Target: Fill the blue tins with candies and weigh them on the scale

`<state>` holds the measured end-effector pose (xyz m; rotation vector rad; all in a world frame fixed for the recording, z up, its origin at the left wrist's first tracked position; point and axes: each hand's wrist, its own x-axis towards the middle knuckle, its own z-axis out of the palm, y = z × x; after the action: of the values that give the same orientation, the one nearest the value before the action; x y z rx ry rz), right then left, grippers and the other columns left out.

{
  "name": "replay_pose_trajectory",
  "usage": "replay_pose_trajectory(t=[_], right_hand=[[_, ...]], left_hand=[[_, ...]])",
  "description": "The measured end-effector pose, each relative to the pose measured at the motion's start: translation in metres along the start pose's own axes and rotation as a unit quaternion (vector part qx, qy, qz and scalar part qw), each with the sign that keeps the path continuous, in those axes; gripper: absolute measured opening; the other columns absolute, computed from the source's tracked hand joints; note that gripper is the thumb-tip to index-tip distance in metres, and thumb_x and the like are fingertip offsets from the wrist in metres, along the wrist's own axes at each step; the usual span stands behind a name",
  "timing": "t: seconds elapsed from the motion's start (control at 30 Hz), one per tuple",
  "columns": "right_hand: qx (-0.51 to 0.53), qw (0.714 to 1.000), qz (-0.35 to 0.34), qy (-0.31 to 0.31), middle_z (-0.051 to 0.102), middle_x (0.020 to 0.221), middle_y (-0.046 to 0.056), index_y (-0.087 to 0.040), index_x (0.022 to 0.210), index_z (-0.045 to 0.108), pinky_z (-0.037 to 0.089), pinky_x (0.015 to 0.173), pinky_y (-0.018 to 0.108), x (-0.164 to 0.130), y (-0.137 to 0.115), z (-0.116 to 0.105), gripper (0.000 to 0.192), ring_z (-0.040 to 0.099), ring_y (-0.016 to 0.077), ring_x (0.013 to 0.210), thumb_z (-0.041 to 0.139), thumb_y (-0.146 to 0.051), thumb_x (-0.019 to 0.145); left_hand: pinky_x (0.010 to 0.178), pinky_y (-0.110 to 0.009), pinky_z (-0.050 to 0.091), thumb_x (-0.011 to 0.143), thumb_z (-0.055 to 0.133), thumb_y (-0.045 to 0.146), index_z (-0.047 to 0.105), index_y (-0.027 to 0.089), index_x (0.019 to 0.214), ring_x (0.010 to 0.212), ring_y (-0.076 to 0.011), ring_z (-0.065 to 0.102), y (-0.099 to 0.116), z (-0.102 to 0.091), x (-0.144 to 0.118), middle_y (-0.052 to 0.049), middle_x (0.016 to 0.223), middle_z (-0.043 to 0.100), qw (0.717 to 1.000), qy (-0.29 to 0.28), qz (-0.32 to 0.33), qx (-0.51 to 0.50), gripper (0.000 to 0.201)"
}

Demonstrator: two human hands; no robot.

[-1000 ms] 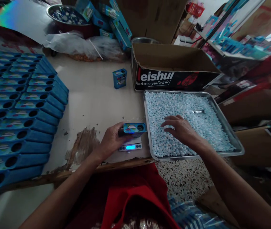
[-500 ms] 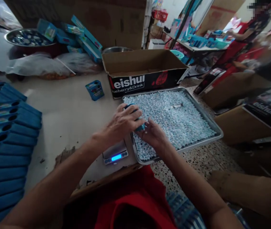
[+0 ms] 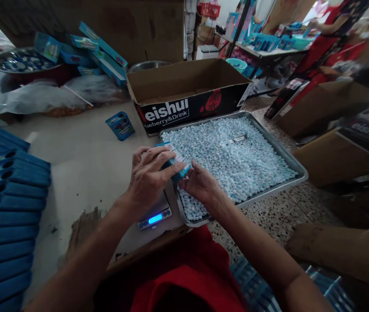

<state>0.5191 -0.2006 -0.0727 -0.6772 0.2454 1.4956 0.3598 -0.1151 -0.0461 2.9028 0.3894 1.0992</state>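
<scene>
Head view: small blue box (image 3: 178, 157) sits in the left hand (image 3: 150, 173), tilted, held above the left edge of the metal tray (image 3: 269, 195). Looks like thin card or tin, can't tell which. Judgement: light, fairly stiff, smooth-sided so a bit slippery; thin walls could dent if squeezed hard. Contents can't be seen, so real weight is unknown. Best hold: across the broad faces near mid-length, flat fingers, modest pressure, keep the hole end clear.

Left hand is curled over the box from above, spread only about as wide as the box, fingers lying across the side. Thumb mostly hidden. Grip looks secure.

Right hand (image 3: 200, 184) is loosely cupped, palm partly up, thumb standing apart, just at the box's lower end over the white candies (image 3: 230, 164). A few white bits show at its fingertips; can't tell if it has hold of any, or if the fingers actually touch the box. Candies look hard, small, likely to roll.

Scale (image 3: 160, 216) is on the tabletop (image 3: 96, 160) below the left hand, display lit, reading not legible.
</scene>
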Motion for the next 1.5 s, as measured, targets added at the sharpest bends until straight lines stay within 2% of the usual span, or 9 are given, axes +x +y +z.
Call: replay_pose_trajectory(t=[0.33, 0.53, 0.6, 0.73, 0.83, 0.97, 1.13, 1.27, 1.5], right_hand=[[-0.002, 0.999, -0.018, 0.047, 0.07, 0.085, 0.006, -0.019, 0.103, 0.06, 0.063, 0.065, 0.034, 0.001, -0.001, 0.0, 0.028, 0.069, 0.0213, 0.077, 0.038, -0.035, 0.111], [-0.013, 0.999, -0.005, 0.035, 0.07, 0.097, 0.013, -0.015, 0.109, 0.061, 0.066, 0.073, 0.034, 0.003, 0.0, -0.006, 0.021, 0.072, 0.0225, 0.086, 0.044, -0.027, 0.107], [-0.026, 0.999, -0.012, 0.02, 0.07, 0.098, 0.014, -0.011, 0.11, 0.062, 0.066, 0.077, 0.031, 0.001, 0.0, -0.008, 0.014, 0.073, 0.0209, 0.086, 0.053, -0.014, 0.1], [-0.104, 0.994, -0.032, -0.001, 0.072, 0.092, 0.01, -0.009, 0.111, 0.066, 0.062, 0.07, 0.017, -0.008, -0.002, -0.016, 0.024, 0.07, 0.0115, 0.074, 0.059, 0.002, 0.091], [-0.178, 0.983, -0.048, -0.02, 0.071, 0.081, 0.006, -0.009, 0.105, 0.069, 0.053, 0.053, 0.011, -0.015, -0.002, -0.018, 0.013, 0.06, 0.0064, 0.058, 0.062, -0.006, 0.095], [-0.247, 0.968, -0.002, -0.05, 0.06, 0.064, -0.002, -0.012, 0.095, 0.069, 0.036, 0.039, 0.011, -0.021, 0.005, -0.009, 0.007, 0.042, 0.0036, 0.044, 0.067, -0.018, 0.095], [-0.265, 0.964, 0.007, -0.037, 0.062, 0.07, -0.001, -0.014, 0.094, 0.067, 0.044, 0.047, 0.014, -0.029, 0.009, 0.005, 0.01, 0.052, 0.0064, 0.053, 0.074, -0.021, 0.089], [-0.288, 0.956, 0.024, -0.05, 0.068, 0.078, 0.002, -0.013, 0.097, 0.069, 0.053, 0.059, 0.016, -0.036, 0.005, 0.008, 0.019, 0.06, 0.008, 0.064, 0.074, -0.007, 0.08], [-0.395, 0.916, 0.009, -0.076, 0.062, 0.07, -0.001, -0.012, 0.095, 0.072, 0.039, 0.047, 0.014, -0.038, 0.016, 0.018, 0.021, 0.046, 0.0043, 0.054, 0.085, -0.02, 0.081]], left_hand=[[0.109, -0.048, 0.042, 0.098, 0.062, 0.019, 0.076, 0.034, 0.119, 0.121, -0.0254, 0.063, -0.019, 0.021, -0.003, -0.004, 0.122, 0.075, 0.997, -0.022, -0.068, -0.013, 0.029], [0.108, -0.044, 0.049, 0.097, 0.064, 0.023, 0.075, 0.029, 0.117, 0.117, -0.0247, 0.066, -0.017, 0.008, -0.029, -0.005, 0.121, 0.074, 0.98, 0.03, -0.182, -0.068, 0.024], [0.102, -0.04, 0.055, 0.094, 0.069, 0.03, 0.073, 0.026, 0.118, 0.111, -0.0241, 0.068, -0.014, -0.002, -0.045, -0.005, 0.118, 0.074, 0.956, 0.042, -0.265, -0.121, 0.024], [0.093, -0.043, 0.061, 0.086, 0.078, 0.039, 0.065, 0.027, 0.121, 0.103, -0.0256, 0.074, 0.0, -0.018, -0.084, -0.004, 0.111, 0.077, 0.865, 0.059, -0.43, -0.252, 0.039], [0.094, -0.046, 0.062, 0.083, 0.08, 0.038, 0.063, 0.029, 0.117, 0.104, -0.0261, 0.075, 0.015, -0.019, -0.109, -0.003, 0.11, 0.078, 0.804, 0.06, -0.49, -0.332, 0.039], [0.1, -0.044, 0.061, 0.078, 0.085, 0.041, 0.063, 0.023, 0.117, 0.105, -0.025, 0.075, 0.026, -0.013, -0.124, -0.006, 0.112, 0.077, 0.753, 0.079, -0.53, -0.381, 0.049], [0.115, -0.046, 0.052, 0.068, 0.092, 0.04, 0.057, 0.026, 0.139, 0.128, -0.0265, 0.066, 0.016, -0.03, -0.139, -0.009, 0.139, 0.067, 0.768, 0.083, -0.506, -0.385, 0.08], [0.116, -0.051, 0.052, 0.073, 0.088, 0.043, 0.062, 0.027, 0.134, 0.121, -0.0263, 0.07, 0.0, -0.064, -0.165, -0.008, 0.124, 0.073, 0.778, 0.105, -0.538, -0.307, 0.068], [0.108, -0.048, 0.058, 0.075, 0.087, 0.044, 0.063, 0.026, 0.135, 0.113, -0.0261, 0.072, -0.004, -0.096, -0.196, -0.007, 0.12, 0.072, 0.79, 0.154, -0.535, -0.259, 0.067]])
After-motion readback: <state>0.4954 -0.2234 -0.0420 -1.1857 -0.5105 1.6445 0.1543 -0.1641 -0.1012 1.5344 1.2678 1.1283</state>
